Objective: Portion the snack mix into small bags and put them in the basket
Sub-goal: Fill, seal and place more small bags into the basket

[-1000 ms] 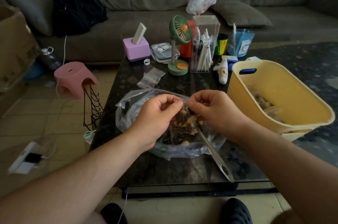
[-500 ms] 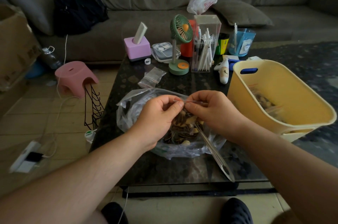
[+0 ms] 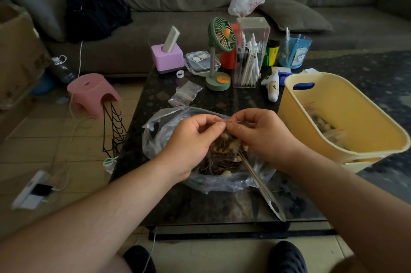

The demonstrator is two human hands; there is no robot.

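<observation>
A big clear plastic bag of snack mix lies open on the dark table. Above it, my left hand and my right hand both pinch the red-lined top strip of a small zip bag filled with mix, fingertips almost meeting. A metal scoop leans out of the big bag toward the table's front edge. The yellow basket stands at the right, with filled small bags inside it.
Empty small zip bags lie behind the big bag. Farther back stand a green desk fan, a clear pen holder, a pink box and cups. A pink stool sits on the floor at left.
Both hands stay at the small bag's top strip; my fingertips have drawn slightly closer together along it. Nothing else has moved.
</observation>
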